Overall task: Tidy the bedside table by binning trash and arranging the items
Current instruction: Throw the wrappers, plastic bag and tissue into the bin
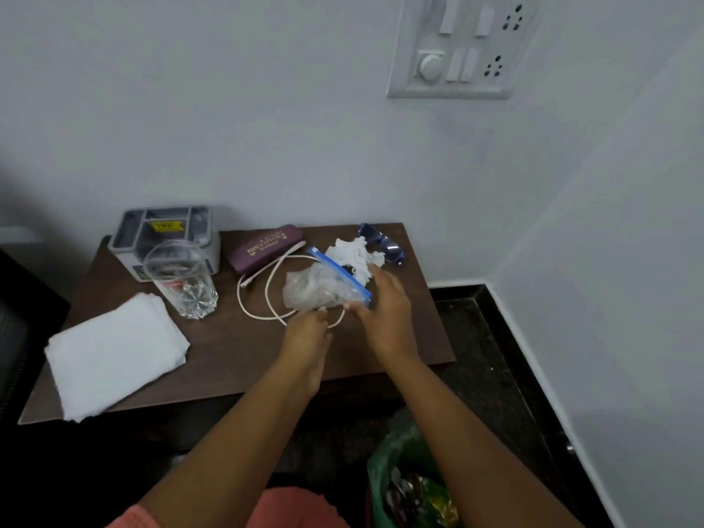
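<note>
Bedside table (228,356): dark brown wood, rectangular, centre-left of frame, against a white wall.

Item in hand: clear plastic zip bag (316,287) with a blue seal strip, crumpled, at centre frame just over a looped white cable (266,295).
- Left hand (306,333): fingers drawn together, pinching the zip bag's lower edge.
- Right hand (384,306): thumb and curled fingers gripping the seal end. Its fingertips reach the crumpled white tissue (354,257) behind; whether they hold that too cannot be told.

Receptacle: green plastic bin bag (392,463), lower right of frame, below the table edge, wrappers inside.

Also on the table:
- grey plastic organiser box (129,230), upper left
- clear cut-glass tumbler (179,276), in front of the box
- folded white towel (114,352), left
- maroon spectacle case (263,245)
- blue-framed glasses (381,242), beyond the tissue

Handling note (judgement): the zip bag looks like trash. It is best bunched into one hand and lifted straight up so the cable loop is not dragged. The tissue can go with it, down and right to the bin bag.
</note>
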Available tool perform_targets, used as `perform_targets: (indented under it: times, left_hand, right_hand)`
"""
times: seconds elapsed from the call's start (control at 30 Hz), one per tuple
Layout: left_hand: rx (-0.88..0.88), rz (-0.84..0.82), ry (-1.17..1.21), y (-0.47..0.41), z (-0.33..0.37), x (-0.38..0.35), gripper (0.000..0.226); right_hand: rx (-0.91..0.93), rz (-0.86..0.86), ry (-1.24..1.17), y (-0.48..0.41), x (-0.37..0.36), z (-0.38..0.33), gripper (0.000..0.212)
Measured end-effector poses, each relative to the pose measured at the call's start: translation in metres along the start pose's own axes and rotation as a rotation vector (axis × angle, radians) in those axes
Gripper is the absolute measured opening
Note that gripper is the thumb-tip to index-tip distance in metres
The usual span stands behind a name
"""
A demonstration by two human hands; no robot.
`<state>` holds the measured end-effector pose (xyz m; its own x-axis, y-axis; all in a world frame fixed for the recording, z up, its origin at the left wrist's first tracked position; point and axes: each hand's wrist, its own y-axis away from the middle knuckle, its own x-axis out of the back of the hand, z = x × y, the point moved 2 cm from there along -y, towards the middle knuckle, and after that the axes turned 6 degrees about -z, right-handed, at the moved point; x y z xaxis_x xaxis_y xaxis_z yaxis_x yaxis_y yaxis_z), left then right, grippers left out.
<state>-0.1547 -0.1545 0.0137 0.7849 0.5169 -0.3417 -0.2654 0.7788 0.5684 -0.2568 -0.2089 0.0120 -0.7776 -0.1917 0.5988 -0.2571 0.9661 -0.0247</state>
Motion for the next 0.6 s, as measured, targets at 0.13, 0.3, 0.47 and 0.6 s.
perform_targets:
  times: [0.13, 0.3, 0.47, 0.6]
  left_hand:
    - [0.061, 0.017, 0.111, -0.023, 0.010, 0.010, 0.044]
    - [0.075, -0.008, 0.238, -0.039, 0.008, 0.009, 0.048]
    - [0.051, -0.062, 0.375, -0.029, 0.015, 0.004, 0.052]
    - [0.017, -0.088, 0.399, 0.004, 0.023, -0.003, 0.046]
  right_hand:
    - [-0.024, -0.035, 0.052, -0.026, -0.018, 0.001, 0.055]
    - [0.023, 0.013, 0.104, -0.023, -0.024, -0.001, 0.039]
    - [0.176, 0.023, 0.122, -0.005, -0.015, -0.015, 0.036]
    - [0.385, 0.001, 0.208, 0.034, 0.010, -0.028, 0.031]
